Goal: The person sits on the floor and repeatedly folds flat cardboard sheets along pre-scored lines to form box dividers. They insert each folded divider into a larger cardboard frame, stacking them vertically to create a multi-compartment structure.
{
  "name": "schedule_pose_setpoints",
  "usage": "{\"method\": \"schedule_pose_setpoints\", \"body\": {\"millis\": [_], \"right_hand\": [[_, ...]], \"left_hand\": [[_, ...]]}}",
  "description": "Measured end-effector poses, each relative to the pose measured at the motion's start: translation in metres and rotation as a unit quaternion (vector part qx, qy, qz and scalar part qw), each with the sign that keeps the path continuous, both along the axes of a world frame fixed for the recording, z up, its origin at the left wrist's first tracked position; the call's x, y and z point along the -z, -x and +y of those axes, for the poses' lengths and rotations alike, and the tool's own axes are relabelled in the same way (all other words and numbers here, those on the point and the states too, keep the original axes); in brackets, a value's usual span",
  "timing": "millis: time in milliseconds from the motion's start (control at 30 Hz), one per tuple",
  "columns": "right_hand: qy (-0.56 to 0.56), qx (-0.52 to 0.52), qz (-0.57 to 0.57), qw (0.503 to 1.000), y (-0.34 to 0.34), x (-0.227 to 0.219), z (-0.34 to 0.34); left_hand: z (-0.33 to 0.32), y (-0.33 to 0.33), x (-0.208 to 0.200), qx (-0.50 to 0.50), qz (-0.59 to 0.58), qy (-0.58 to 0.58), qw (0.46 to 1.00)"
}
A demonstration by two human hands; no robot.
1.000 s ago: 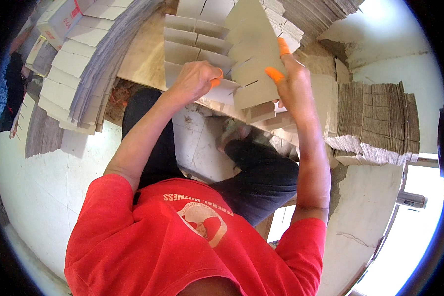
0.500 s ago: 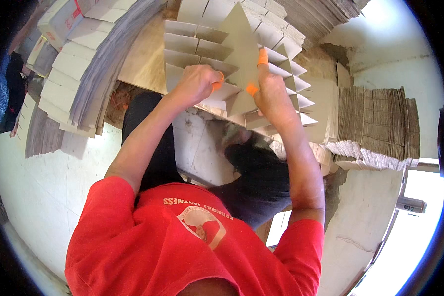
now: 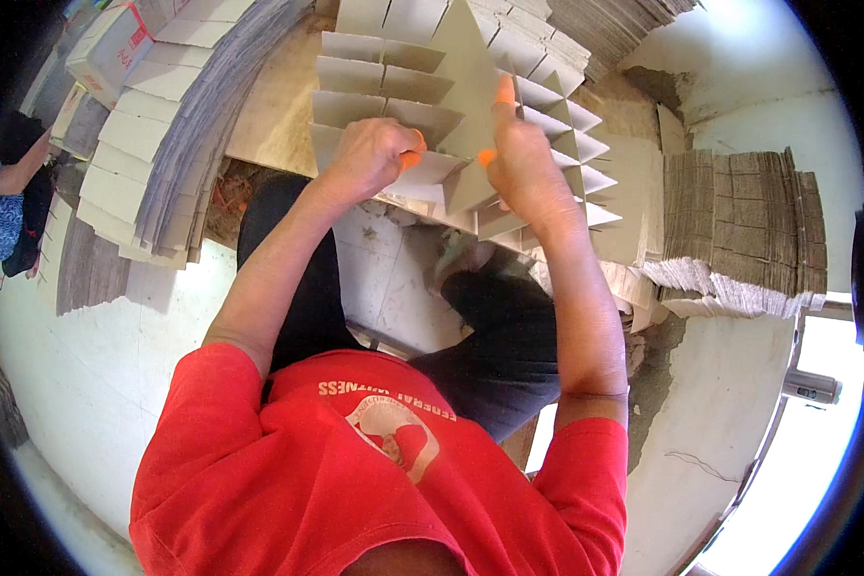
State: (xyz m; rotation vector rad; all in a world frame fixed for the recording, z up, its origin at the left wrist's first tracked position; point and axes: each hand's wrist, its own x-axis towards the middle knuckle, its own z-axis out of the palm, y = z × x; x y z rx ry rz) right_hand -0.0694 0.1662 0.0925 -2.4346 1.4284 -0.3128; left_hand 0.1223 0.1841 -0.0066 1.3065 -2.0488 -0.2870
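A grey cardboard divider [image 3: 468, 115] made of interlocking slotted strips stands on the low work board in front of me. One tall pointed strip rises through its middle, with cross strips fanning out on both sides. My left hand [image 3: 367, 161] is closed at the divider's near left, its curled fingers pinching a cross strip. On the right, my right hand [image 3: 530, 168] grips the divider, index finger stretched along the strips and thumb against the central strip. Orange finger covers [image 3: 505, 89] sit on fingers of both hands. The right hand's other fingers are mostly hidden.
Tall stacks of cut cardboard strips [image 3: 154, 144] stand at the left, with a printed carton [image 3: 108, 56] behind. More cardboard stacks [image 3: 744, 221] lie at the right and far side. Another person's arm [image 3: 21, 171] shows at the far left.
Both hands keep their hold on the divider and have shifted only slightly. The view has moved a little, and another person's arm now shows at the far left.
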Motion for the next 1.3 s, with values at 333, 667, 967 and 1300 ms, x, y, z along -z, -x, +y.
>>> {"method": "schedule_pose_setpoints", "body": {"millis": [333, 667, 967, 1300], "right_hand": [[0.006, -0.033, -0.052, 0.998, 0.000, 0.016, 0.006], [0.016, 0.017, -0.101, 0.995, 0.005, 0.034, 0.014], [0.044, -0.004, -0.078, 0.996, 0.007, 0.040, 0.009], [0.053, -0.061, -0.071, 0.994, 0.005, 0.040, 0.014]], "left_hand": [[0.000, 0.003, -0.002, -0.010, -0.016, -0.019, 1.000], [0.000, -0.001, -0.004, 0.014, -0.019, -0.036, 0.999], [-0.081, -0.015, -0.032, -0.005, -0.034, 0.076, 0.996], [-0.111, -0.029, 0.000, 0.052, -0.095, 0.075, 0.991]]}}
